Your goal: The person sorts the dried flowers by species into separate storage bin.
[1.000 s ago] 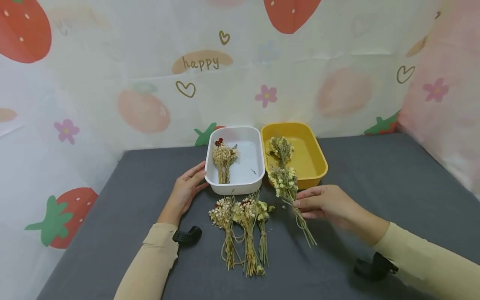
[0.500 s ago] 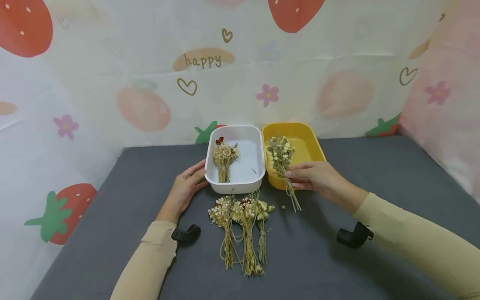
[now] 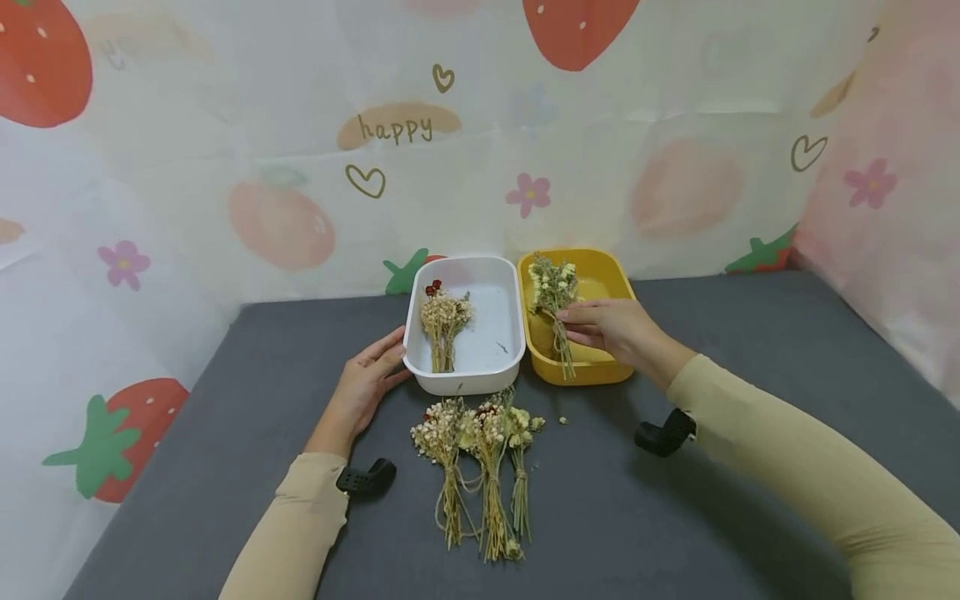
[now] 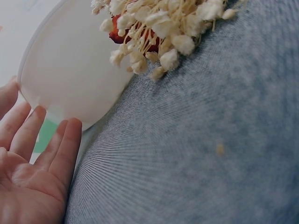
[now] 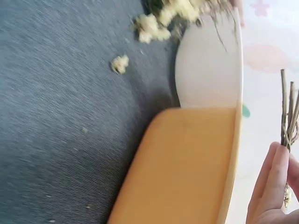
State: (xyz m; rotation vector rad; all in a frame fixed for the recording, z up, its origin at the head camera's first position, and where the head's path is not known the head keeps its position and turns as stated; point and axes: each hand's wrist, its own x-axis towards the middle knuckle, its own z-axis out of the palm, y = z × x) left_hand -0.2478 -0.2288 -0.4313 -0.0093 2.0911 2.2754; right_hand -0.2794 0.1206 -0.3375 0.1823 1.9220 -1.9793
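My right hand (image 3: 611,327) pinches a bunch of dried pale-yellow flowers (image 3: 553,287) by its tied stems, over the left part of the yellow tub (image 3: 592,372). In the right wrist view the stem ends (image 5: 289,107) rise above the fingers, beyond the tub's rim. My left hand (image 3: 365,383) rests with nearly straight fingertips against the left side of the white tub (image 3: 465,383); the left wrist view shows those fingertips at its wall (image 4: 70,70). Inside the white tub lies a cream bunch (image 3: 444,325) with dark red blooms. The held bunch hides much of the yellow tub's contents.
Three dried bunches (image 3: 487,475) lie side by side on the dark grey cloth (image 3: 600,517), in front of the white tub. A loose flower head (image 3: 562,421) lies to their right. The tubs stand side by side before a printed backdrop (image 3: 435,208).
My right hand has carried the pale-yellow bunch forward and left, from in front of the yellow tub to over it. The left hand has kept its place at the white tub.
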